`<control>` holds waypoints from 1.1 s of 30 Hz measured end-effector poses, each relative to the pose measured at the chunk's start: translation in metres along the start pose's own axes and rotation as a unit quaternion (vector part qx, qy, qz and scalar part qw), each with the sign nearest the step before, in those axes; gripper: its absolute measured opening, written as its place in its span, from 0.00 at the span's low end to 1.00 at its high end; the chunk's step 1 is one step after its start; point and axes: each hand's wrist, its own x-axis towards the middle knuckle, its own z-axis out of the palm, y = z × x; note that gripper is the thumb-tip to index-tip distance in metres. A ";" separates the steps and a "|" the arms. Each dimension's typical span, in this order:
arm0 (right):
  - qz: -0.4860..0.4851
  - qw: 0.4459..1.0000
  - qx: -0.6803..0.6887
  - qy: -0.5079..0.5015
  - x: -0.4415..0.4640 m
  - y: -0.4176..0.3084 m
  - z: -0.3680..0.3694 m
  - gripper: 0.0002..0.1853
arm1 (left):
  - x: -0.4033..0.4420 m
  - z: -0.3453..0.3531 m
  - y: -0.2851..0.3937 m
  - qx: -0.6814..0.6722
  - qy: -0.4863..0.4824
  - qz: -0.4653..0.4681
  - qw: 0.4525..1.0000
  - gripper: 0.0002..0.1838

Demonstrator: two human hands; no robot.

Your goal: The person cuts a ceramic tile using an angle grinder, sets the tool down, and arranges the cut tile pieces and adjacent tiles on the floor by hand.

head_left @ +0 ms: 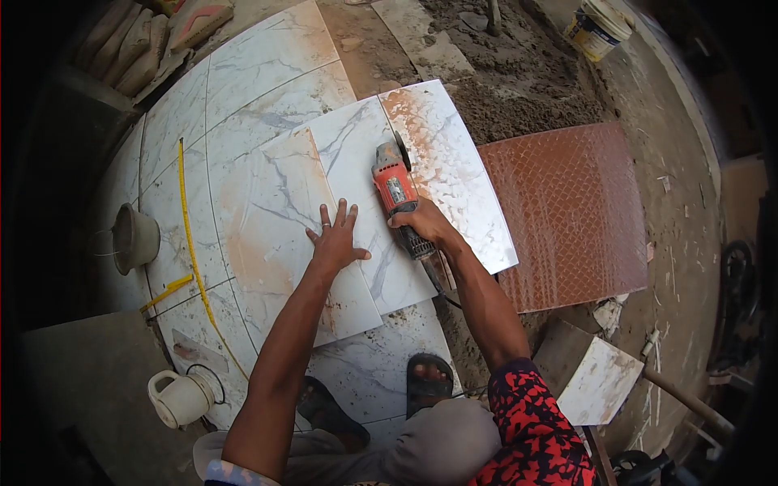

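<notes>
My right hand [421, 220] is wrapped round the body of a red and grey angle grinder [394, 185]. The grinder's dark disc [403, 151] stands on edge at a line across a white marbled tile [454, 178], whose right part is wet and streaked with orange-brown dust. With fingers spread, my left hand [334, 241] lies flat on the tile piece [356, 283] left of the grinder, holding nothing. A cord runs from the grinder's lower end. Whether the disc touches the tile cannot be made out.
A yellow tape measure [189, 223] lies on the tiled floor at left, near a grey bucket [134, 238] and a cream jug [181, 398]. Right are a brown patterned tile [571, 215] and a tile scrap [600, 381]. Wet mortar [527, 89] and a paint bucket [597, 31] are at the top.
</notes>
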 end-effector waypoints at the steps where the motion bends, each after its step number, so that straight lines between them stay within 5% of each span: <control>1: 0.000 1.000 -0.011 -0.015 0.003 0.001 0.000 0.29 | 0.000 0.001 0.000 0.001 0.000 0.000 1.000 0.65; 15: 0.002 1.000 -0.023 -0.019 -0.011 0.002 -0.002 0.35 | 0.000 0.001 -0.001 -0.004 0.004 0.003 1.000 0.65; 33: -0.007 1.000 -0.001 -0.006 -0.015 0.009 0.003 0.26 | -0.001 0.000 -0.001 0.000 0.003 -0.001 1.000 0.65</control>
